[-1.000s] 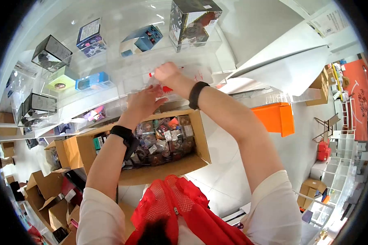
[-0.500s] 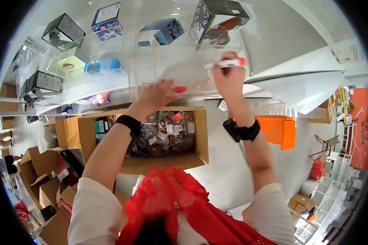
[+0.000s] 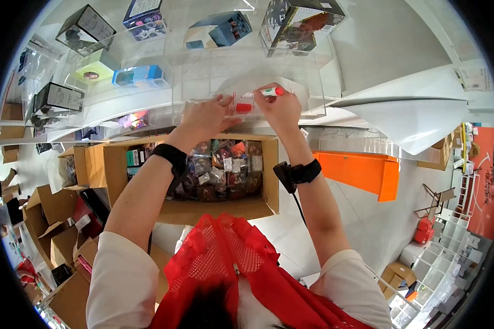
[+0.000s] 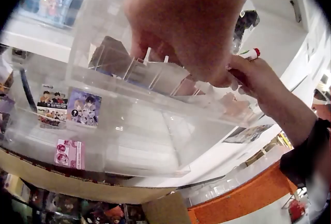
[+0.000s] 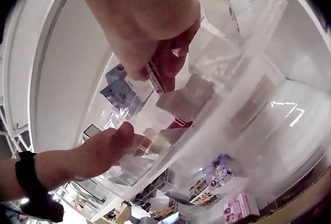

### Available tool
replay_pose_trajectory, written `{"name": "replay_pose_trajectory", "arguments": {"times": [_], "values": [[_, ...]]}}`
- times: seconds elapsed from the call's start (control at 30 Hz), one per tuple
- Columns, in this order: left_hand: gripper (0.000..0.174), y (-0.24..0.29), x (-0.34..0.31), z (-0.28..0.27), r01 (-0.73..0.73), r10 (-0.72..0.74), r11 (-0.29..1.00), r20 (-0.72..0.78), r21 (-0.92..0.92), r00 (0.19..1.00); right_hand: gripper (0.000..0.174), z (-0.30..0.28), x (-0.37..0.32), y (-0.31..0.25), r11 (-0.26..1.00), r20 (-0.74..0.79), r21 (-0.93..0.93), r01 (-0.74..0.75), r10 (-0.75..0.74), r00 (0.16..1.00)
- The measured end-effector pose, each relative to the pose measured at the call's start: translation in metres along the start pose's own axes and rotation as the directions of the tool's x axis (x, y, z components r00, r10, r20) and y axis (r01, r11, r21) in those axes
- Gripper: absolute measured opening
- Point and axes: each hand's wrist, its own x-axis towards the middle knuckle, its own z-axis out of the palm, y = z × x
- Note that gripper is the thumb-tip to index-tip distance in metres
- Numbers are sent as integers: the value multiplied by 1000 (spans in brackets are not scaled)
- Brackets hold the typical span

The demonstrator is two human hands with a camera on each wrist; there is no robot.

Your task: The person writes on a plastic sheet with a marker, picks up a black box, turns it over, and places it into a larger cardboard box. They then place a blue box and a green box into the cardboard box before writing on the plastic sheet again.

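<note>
The floor (image 3: 362,219) is pale and tiled. At right, a chair (image 3: 445,194) stands near white racks (image 3: 449,244) and a red panel (image 3: 482,205).

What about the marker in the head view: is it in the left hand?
No, the right hand holds the marker, its white barrel and red end showing above the fingers.

We take this for a collectibles shop, small printed cardboard boxes (image 3: 138,75) and clear rectangular plastic cases (image 3: 197,82) on display, a brown cardboard carton (image 3: 219,214) of small plastic-wrapped goods (image 3: 225,167), white grid-like racks (image 3: 447,247).
</note>
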Motion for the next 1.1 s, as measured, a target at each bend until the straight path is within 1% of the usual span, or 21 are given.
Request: {"name": "replay_pose_trajectory", "arguments": {"times": [0.03, 0.07, 0.13, 0.17, 0.23, 0.27, 0.33, 0.37, 0.43, 0.47, 0.67, 0.73, 0.77, 0.83, 0.87, 0.93, 0.97, 1.07, 1.1], "values": [[62, 0, 1, 2, 0, 0, 1000, -11, -10, 1000, 24, 4, 0, 6, 999, -9, -16, 46, -46, 999], [57, 0, 2, 3, 28, -28, 1000, 0, -12, 1000, 24, 5, 1, 9, 995, -17, -32, 91, -92, 996], [47, 2, 3, 4, 84, -84, 996, 22, -18, 996, 24, 4, 1, 8, 998, 36, -42, 52, -51, 998], [52, 2, 3, 4, 69, -69, 997, 8, -20, 998, 24, 4, 1, 7, 998, 62, -47, 33, -30, 998], [64, 1, 1, 3, 41, -41, 999, -19, -17, 999, 24, 8, 1, 13, 996, -13, -44, 72, -73, 997], [62, 1, 0, 1, 65, -65, 998, 16, -18, 998, 24, 11, 1, 15, 995, -50, -43, 91, -93, 994], [59, 5, 0, -8, 110, -108, 994, 90, -19, 990, 23, 7, 2, 8, 997, -24, -33, 69, -69, 997], [57, 4, 0, -6, 78, -77, 997, 65, -10, 995, 23, 6, 1, 7, 998, -12, -30, 51, -51, 999], [53, 2, 0, -1, 10, -10, 1000, 12, 4, 1000, 22, 4, 0, 9, 994, 6, -72, 82, -82, 997], [51, 2, 1, 1, 13, -13, 1000, 14, -4, 1000, 21, 4, 0, 10, 991, 15, -92, 101, -100, 995], [48, 8, 0, -8, 58, -57, 998, 69, -20, 996, 21, 9, -1, 15, 993, -93, -18, 120, -121, 988], [45, 10, -2, -16, 66, -62, 997, 106, -33, 992, 21, 9, -2, 17, 990, -92, -45, 135, -139, 986], [44, 11, -2, -17, 70, -65, 997, 99, -44, 993, 21, 9, -2, 18, 988, -90, -58, 143, -148, 985], [43, 11, -2, -17, 80, -74, 995, 85, -66, 994, 22, 11, -1, 19, 989, -125, -66, 132, -139, 982], [45, 11, -2, -16, 73, -68, 996, 84, -54, 994, 22, 12, -1, 19, 989, -141, -70, 127, -136, 981], [50, 7, -2, -13, 60, -57, 998, 83, -28, 995, 21, 9, -1, 17, 997, -122, -12, 79, -80, 989], [50, 6, -1, -12, 56, -54, 998, 79, -25, 995, 21, 8, -1, 16, 998, -111, 18, 55, -53, 992], [50, 6, -1, -10, 56, -54, 998, 73, -29, 996, 21, 9, 0, 15, 994, -138, 4, 110, -109, 985], [50, 7, -2, -12, 64, -61, 997, 75, -39, 995, 20, 8, 0, 14, 997, -129, 36, 63, -58, 990]]}}
